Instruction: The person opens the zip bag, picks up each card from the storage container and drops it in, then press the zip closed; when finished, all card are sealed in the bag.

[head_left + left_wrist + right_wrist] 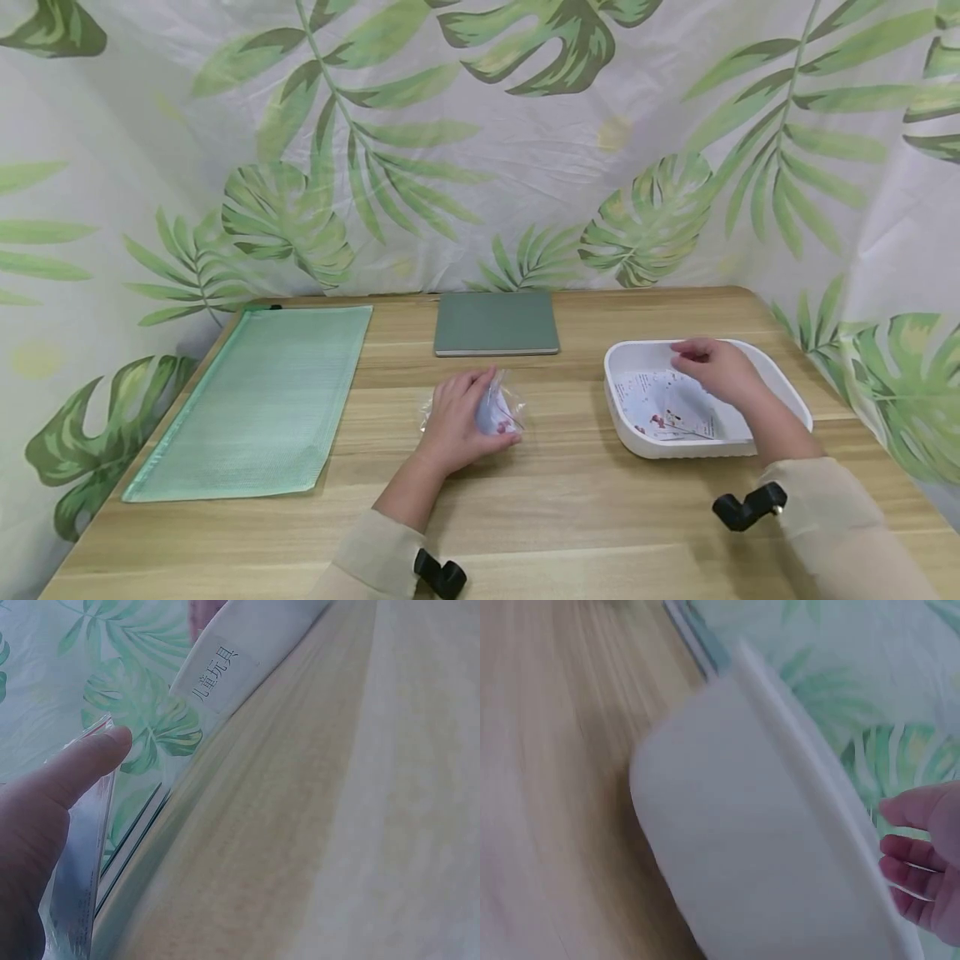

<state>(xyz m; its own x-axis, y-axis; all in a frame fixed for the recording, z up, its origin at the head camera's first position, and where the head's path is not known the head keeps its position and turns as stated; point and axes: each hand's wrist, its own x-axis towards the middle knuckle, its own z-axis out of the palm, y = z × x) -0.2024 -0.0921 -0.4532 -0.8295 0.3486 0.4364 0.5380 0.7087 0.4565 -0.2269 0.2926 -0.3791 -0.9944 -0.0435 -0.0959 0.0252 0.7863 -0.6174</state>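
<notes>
My left hand (454,427) grips a small clear plastic packet (497,410) on the table, thumb on the near side and fingers at the far side. Inside the packet is something pale blue with small printed figures; in the left wrist view its edge (79,877) shows beneath the thumb. My right hand (716,371) hovers over the white plastic bin (652,450), fingers loosely bent and holding nothing visible. In the right wrist view the fingers (911,862) are apart from the thumb, beyond the bin's rim. Pale blue printed sheets or packets (667,408) lie in the bin.
A green mesh zip pouch (262,400) lies flat at the left of the wooden table (525,517). A grey-green notebook (495,323) lies at the back middle. Behind the table hangs a leaf-patterned cloth (540,183). The bin bears a label (216,673) with Chinese characters.
</notes>
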